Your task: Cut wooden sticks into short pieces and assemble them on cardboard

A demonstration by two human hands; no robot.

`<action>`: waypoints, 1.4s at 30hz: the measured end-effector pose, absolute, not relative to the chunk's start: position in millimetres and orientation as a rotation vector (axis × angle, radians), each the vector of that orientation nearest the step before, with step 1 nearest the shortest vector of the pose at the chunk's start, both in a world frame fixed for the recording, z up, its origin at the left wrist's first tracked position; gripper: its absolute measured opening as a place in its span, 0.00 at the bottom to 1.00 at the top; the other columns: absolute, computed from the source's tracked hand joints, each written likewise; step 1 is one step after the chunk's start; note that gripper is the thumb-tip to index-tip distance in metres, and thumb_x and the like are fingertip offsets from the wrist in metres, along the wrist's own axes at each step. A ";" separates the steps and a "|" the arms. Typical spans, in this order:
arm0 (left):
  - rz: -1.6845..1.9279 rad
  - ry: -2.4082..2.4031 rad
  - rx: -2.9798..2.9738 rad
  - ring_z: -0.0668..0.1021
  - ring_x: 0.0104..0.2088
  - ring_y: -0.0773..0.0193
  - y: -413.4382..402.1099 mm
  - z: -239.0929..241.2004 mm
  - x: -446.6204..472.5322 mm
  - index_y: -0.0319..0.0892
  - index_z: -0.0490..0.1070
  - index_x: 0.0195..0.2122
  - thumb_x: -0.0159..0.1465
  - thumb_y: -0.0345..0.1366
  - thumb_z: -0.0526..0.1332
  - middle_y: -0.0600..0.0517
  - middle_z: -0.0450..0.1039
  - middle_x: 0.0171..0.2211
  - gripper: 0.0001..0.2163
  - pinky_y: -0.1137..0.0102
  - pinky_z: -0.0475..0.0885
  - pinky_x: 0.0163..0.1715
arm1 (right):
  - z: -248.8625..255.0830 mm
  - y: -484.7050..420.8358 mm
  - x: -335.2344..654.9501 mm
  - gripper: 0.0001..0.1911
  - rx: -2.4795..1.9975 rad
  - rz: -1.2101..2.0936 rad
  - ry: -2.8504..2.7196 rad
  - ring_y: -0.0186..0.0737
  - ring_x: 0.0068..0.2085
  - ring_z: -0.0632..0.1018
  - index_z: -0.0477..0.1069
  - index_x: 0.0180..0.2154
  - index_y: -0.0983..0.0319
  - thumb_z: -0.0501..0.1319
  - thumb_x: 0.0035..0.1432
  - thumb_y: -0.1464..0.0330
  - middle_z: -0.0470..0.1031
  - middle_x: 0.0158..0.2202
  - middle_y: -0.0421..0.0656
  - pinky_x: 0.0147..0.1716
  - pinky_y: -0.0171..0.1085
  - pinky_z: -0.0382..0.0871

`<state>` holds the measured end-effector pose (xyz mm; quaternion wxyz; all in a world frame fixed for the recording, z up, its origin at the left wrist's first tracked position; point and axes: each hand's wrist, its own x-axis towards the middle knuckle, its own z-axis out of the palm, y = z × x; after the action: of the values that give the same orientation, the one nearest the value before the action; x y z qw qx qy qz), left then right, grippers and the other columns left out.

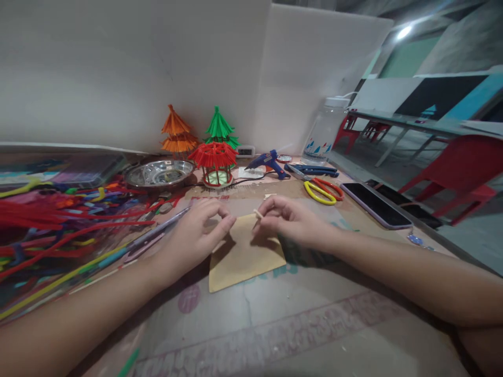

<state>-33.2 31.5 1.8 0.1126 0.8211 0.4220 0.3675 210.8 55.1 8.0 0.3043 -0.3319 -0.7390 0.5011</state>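
My right hand (285, 217) pinches a short, thin, off-white piece (258, 213) between thumb and forefinger. It hovers over the right upper part of a yellowish square sheet (247, 264), which lies flat on the work surface. My left hand (202, 225) is at the sheet's left upper edge, fingers bent and thumb stretched toward the right hand. Nothing shows between its thumb and forefinger. Behind the hands stands a small round hut-like model with a red fringed roof (214, 156).
Pipe cleaners (58, 225) pile up at left beside a metal dish (159, 175). Orange (176, 131) and green (218, 125) fringed trees stand at the back. A blue glue gun (269, 161), scissors (322, 191), a phone (375, 204) and a clear bottle (324, 131) sit at right.
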 end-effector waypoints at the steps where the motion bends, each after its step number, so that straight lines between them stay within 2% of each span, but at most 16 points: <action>1: 1.045 1.254 2.442 0.75 0.35 0.58 34.3 4.1 -36.1 0.43 0.70 0.29 0.70 0.43 0.55 0.51 0.74 0.31 0.14 0.65 0.67 0.38 | 11.1 65.1 217.8 0.08 -0.956 1.049 -2.055 0.39 0.38 0.81 0.69 0.38 0.60 0.63 0.63 0.63 0.82 0.35 0.44 0.40 0.39 0.72; 3: 0.967 1.288 2.513 0.75 0.36 0.57 40.9 8.4 -42.9 0.43 0.70 0.29 0.69 0.44 0.55 0.51 0.75 0.31 0.14 0.64 0.67 0.38 | 15.0 86.5 233.0 0.05 -1.059 0.506 -2.210 0.39 0.36 0.78 0.72 0.35 0.61 0.63 0.61 0.66 0.80 0.33 0.43 0.39 0.39 0.68; 5: 0.909 1.327 2.572 0.75 0.36 0.56 47.4 12.1 -50.1 0.43 0.71 0.30 0.69 0.44 0.55 0.50 0.75 0.32 0.14 0.64 0.66 0.37 | 15.2 103.1 245.1 0.05 -1.146 0.258 -2.267 0.39 0.34 0.76 0.74 0.34 0.62 0.61 0.61 0.68 0.78 0.31 0.44 0.36 0.38 0.65; 10: 0.858 1.364 2.580 0.77 0.40 0.54 51.7 12.7 -56.1 0.43 0.74 0.36 0.70 0.44 0.56 0.49 0.77 0.37 0.12 0.63 0.68 0.39 | 10.5 94.2 243.5 0.08 -1.072 0.236 -2.356 0.41 0.36 0.76 0.74 0.38 0.62 0.58 0.65 0.66 0.78 0.36 0.46 0.36 0.38 0.65; 16: 0.709 1.104 2.695 0.78 0.47 0.54 36.2 -1.8 -37.6 0.44 0.75 0.44 0.71 0.43 0.58 0.48 0.79 0.45 0.11 0.59 0.70 0.47 | 10.8 60.3 225.1 0.14 -0.865 0.018 -2.681 0.44 0.36 0.76 0.75 0.38 0.61 0.52 0.70 0.66 0.78 0.34 0.48 0.36 0.40 0.65; 21: 0.808 1.034 2.663 0.78 0.44 0.56 28.2 -10.2 -30.5 0.42 0.74 0.45 0.71 0.43 0.58 0.47 0.78 0.43 0.11 0.62 0.70 0.44 | 12.5 52.8 221.3 0.10 -0.709 0.244 -2.597 0.42 0.40 0.78 0.74 0.46 0.59 0.55 0.69 0.68 0.80 0.40 0.47 0.40 0.39 0.69; 25: 0.871 0.986 2.768 0.76 0.38 0.58 27.0 -12.3 -30.5 0.42 0.74 0.39 0.73 0.42 0.55 0.49 0.77 0.35 0.12 0.64 0.67 0.38 | 14.4 38.0 213.3 0.09 -0.615 0.392 -2.617 0.39 0.35 0.77 0.75 0.41 0.61 0.56 0.67 0.70 0.79 0.35 0.46 0.36 0.36 0.68; 28: 0.892 0.951 2.863 0.74 0.35 0.58 25.2 -12.9 -29.5 0.42 0.74 0.36 0.74 0.41 0.53 0.49 0.75 0.32 0.14 0.64 0.64 0.36 | 13.1 30.5 207.2 0.08 -0.674 0.557 -2.520 0.38 0.35 0.78 0.76 0.39 0.61 0.58 0.66 0.70 0.80 0.35 0.44 0.37 0.36 0.69; 33: 0.898 0.858 2.908 0.72 0.32 0.60 20.9 -11.3 -26.1 0.41 0.73 0.33 0.73 0.39 0.54 0.50 0.74 0.30 0.14 0.64 0.63 0.35 | 9.3 30.8 200.7 0.04 -0.824 1.094 -2.173 0.36 0.36 0.80 0.75 0.37 0.60 0.62 0.62 0.68 0.81 0.35 0.42 0.38 0.35 0.72; 37: 0.987 0.856 2.811 0.73 0.32 0.61 17.7 -9.7 -21.5 0.41 0.73 0.34 0.74 0.38 0.54 0.51 0.74 0.29 0.13 0.65 0.63 0.34 | 3.3 36.0 197.3 0.12 -0.838 1.541 -1.845 0.37 0.35 0.80 0.76 0.41 0.62 0.67 0.58 0.62 0.81 0.34 0.42 0.35 0.35 0.73; 42: 0.989 0.916 2.666 0.74 0.32 0.62 15.9 -11.3 -18.1 0.42 0.71 0.33 0.74 0.42 0.54 0.53 0.72 0.28 0.15 0.66 0.64 0.35 | 0.5 38.7 195.6 0.13 -0.822 1.636 -1.704 0.34 0.34 0.79 0.79 0.36 0.62 0.72 0.54 0.59 0.81 0.32 0.41 0.37 0.36 0.75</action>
<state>-18.1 15.9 -11.3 0.0768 0.8898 0.3056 0.3302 195.6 38.7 0.5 0.3147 -0.3120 -0.6467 0.6208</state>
